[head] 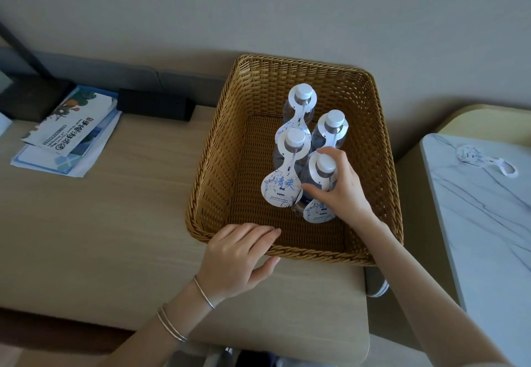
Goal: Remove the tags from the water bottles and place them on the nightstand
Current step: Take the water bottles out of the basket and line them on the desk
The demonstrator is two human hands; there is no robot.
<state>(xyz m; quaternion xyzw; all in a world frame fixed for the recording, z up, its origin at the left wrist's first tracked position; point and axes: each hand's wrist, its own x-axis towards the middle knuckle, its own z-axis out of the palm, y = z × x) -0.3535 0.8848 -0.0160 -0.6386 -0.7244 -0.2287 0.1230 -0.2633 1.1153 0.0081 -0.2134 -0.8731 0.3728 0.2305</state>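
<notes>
Inside the basket (230, 148), the right hand (342, 191) wraps its fingers round the nearest bottle (324, 164). The left hand (235, 257) lies loose on the rim. It is best to lift straight up, slowly.

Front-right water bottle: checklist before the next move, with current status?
1. Grip: ok. The right hand has its fingers curled round the front-right water bottle just below the cap.
2. Tag to remove: ok. The neck tag is on that bottle, hanging toward the camera.
3. Basket steadied: ok. The left hand rests on the wicker basket at its near rim.
4. Clearance: cannot tell. The front-left bottle's tag sits right beside the thumb.
5. Drop spot: ok. The marble nightstand shows bare top beside one removed tag.
</notes>
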